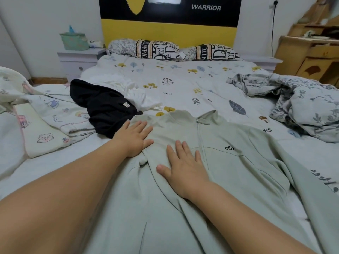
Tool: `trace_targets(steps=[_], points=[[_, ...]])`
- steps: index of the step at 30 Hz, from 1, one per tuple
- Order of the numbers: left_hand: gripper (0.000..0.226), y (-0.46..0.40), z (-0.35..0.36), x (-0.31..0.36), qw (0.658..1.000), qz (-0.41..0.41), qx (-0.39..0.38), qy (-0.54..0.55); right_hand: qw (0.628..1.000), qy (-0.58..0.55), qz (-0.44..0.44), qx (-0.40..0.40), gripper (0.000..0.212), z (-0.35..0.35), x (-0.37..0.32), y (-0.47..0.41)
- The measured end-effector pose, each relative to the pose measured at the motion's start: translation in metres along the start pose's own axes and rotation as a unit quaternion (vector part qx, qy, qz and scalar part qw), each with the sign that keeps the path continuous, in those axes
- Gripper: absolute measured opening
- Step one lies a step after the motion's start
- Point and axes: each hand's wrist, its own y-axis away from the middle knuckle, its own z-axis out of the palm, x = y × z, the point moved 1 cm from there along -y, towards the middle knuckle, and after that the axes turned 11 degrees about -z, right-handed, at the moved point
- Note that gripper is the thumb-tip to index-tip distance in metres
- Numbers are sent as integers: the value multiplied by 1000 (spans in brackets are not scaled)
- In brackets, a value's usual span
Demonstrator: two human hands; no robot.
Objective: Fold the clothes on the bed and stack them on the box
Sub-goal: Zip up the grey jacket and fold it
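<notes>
At the far left a black garment (102, 105) lies crumpled on the bed (183, 79), with a white garment (139, 96) just to its right. The left hand (134, 138) presses flat, fingers spread, on the near left shoulder of the pale green zip jacket (229, 162). The right hand (183, 167) lies flat beside the zipper (200, 143), gripping nothing. The right sleeve trails loose at the near right; folding now could trap its creases. No box is in view.
</notes>
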Motion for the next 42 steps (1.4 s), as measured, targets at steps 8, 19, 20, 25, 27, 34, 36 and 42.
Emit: trace_targets(steps=[8,19,20,25,27,34,36,42], points=[[59,17,11,22,996,25,-33,73,1000,13,4,-26,71,20,-8,4],[40,97,-65,40,982,53,146,107,976,-171,3,132,31,-42,0,84],[37,108,-72,46,980,62,142,125,977,-171,13,128,29,-45,0,96],[29,169,-96,89,977,82,51,188,983,-138,52,106,29,-47,2,154],[29,191,-99,109,979,98,11,178,986,-119,62,102,29,-44,4,177],[29,245,-102,168,978,120,-12,170,979,-107,117,130,29,-34,29,257],[29,253,-101,182,976,128,-1,175,970,-105,164,143,27,-31,43,275],[27,252,-99,221,963,134,0,232,951,-88,280,100,41,-19,66,303]])
